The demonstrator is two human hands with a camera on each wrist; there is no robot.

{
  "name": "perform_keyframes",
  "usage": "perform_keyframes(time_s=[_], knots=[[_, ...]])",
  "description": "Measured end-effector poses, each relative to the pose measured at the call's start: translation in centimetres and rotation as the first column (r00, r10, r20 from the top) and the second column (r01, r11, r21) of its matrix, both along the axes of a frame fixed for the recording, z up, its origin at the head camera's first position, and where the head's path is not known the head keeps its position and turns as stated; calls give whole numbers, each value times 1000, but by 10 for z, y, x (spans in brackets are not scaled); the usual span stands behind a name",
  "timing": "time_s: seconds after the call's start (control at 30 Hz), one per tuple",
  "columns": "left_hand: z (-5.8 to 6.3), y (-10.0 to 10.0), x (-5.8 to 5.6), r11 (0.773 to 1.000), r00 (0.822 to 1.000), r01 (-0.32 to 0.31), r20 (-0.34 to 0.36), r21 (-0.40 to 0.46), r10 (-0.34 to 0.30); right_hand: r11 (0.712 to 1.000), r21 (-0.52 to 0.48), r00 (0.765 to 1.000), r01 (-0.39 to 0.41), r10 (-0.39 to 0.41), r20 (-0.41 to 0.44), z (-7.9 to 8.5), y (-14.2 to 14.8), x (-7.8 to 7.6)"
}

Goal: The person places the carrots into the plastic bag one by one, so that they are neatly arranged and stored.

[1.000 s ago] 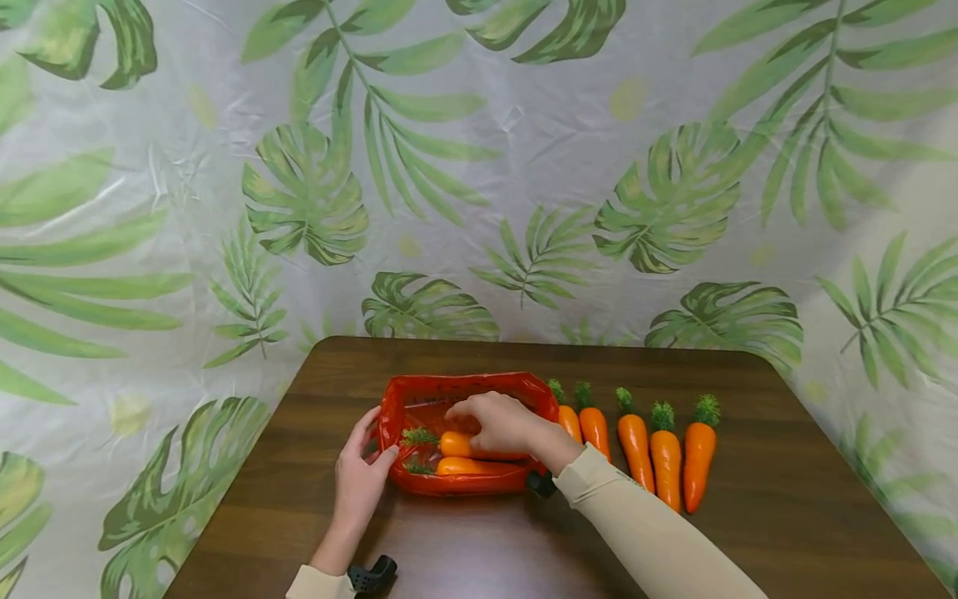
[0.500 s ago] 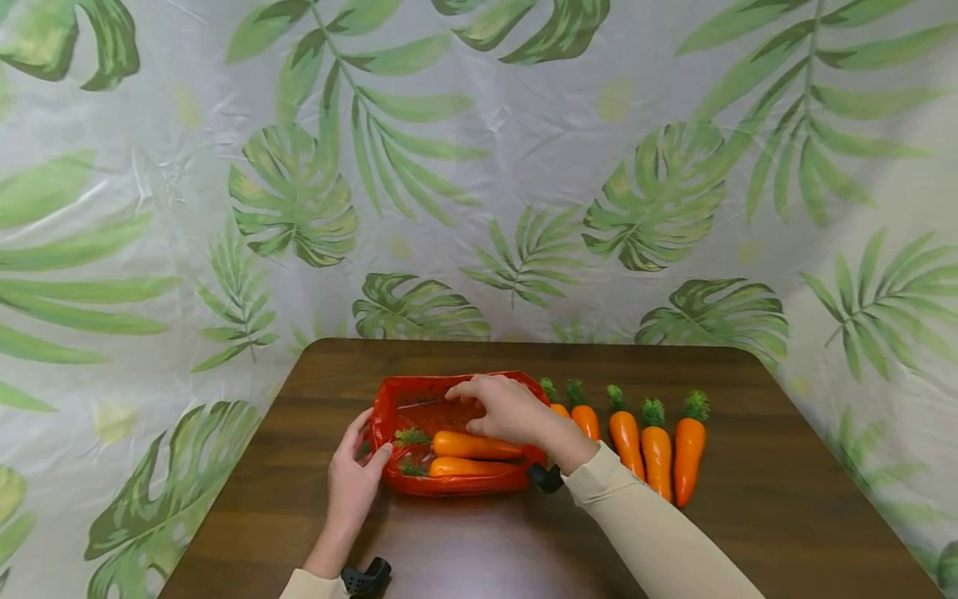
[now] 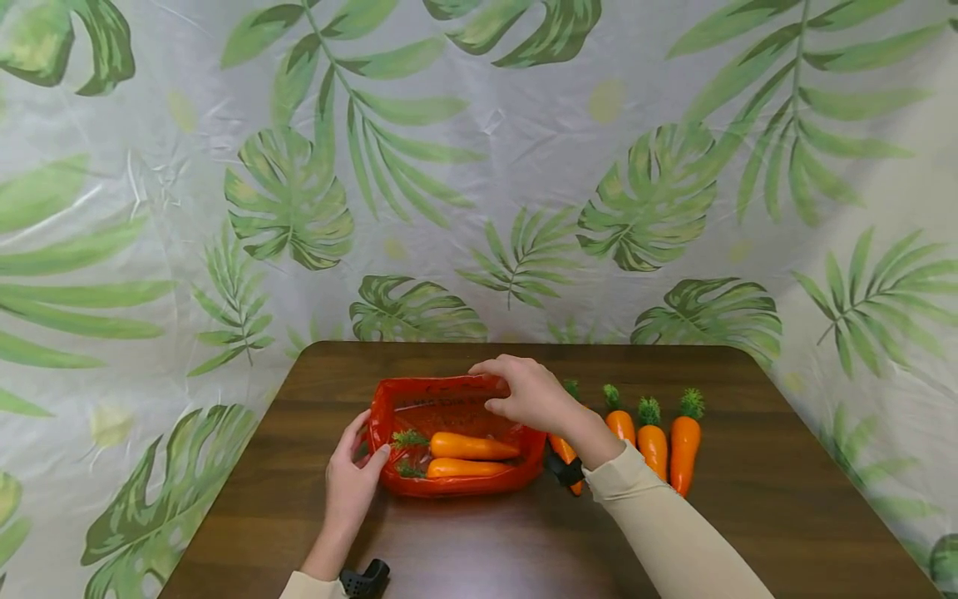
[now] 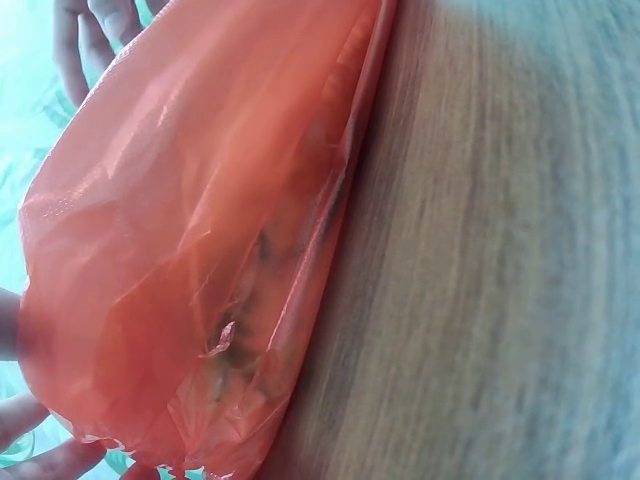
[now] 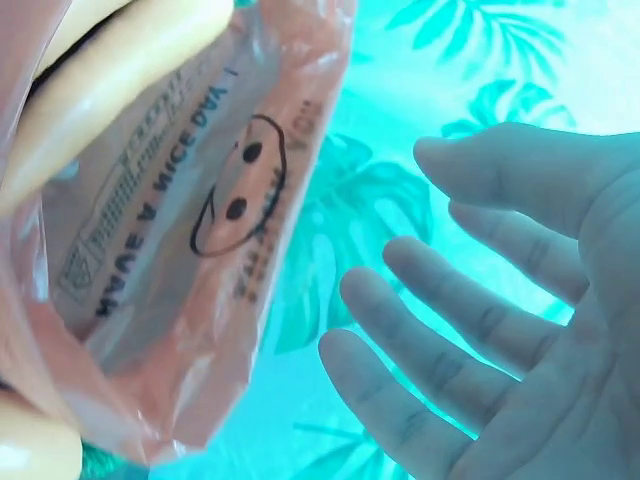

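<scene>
A red plastic bag (image 3: 456,487) lies with its mouth wide on the table. Inside it two orange carrots (image 3: 471,447) with green tops lie side by side, tops to the left. My left hand (image 3: 352,478) holds the bag's left rim, thumb on the near side of the edge and fingers outside. Over the bag's far right corner hovers my right hand (image 3: 527,395), its fingers loosely bent and holding nothing. In the right wrist view the right hand (image 5: 500,330) is apart from the bag (image 5: 170,400), which has a printed smiley face inside.
Right of the bag, several more carrots (image 3: 684,449) lie in a row on the brown wooden table (image 3: 778,499), partly hidden by the right forearm. A leaf-patterned sheet (image 3: 524,166) hangs behind the table.
My right hand has let go of the upper carrot in the bag and moved up and right towards the far rim. The left hand stays on the bag.
</scene>
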State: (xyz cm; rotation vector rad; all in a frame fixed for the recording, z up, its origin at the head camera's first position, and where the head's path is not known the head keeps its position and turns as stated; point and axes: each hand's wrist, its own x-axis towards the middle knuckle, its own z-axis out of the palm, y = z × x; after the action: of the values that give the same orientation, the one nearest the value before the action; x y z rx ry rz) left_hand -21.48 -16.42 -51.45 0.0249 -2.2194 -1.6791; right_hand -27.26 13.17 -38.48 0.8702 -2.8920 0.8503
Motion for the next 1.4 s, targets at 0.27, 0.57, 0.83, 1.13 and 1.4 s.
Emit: perform_keyframes(time_s=[0.27,0.57,0.83,1.13,1.4], knots=[[-1,1,1,1000,1000,-6,-2,-3,6,998,-22,996,60,-61,-65,6,21,3],[0,2,1,1000,1000,-6,-15,-8,6,991,-68,992,117,-120,-32,5,49,8],[0,3,1,1000,1000,-10,-3,-4,10,975,-143,985,170,-172,3,-3,81,14],[0,3,0,1000,1000,-10,-11,-2,9,945,-228,972,234,-235,24,-18,123,25],[0,3,0,1000,999,-13,-31,-4,13,914,-249,947,319,-318,48,-35,157,36]])
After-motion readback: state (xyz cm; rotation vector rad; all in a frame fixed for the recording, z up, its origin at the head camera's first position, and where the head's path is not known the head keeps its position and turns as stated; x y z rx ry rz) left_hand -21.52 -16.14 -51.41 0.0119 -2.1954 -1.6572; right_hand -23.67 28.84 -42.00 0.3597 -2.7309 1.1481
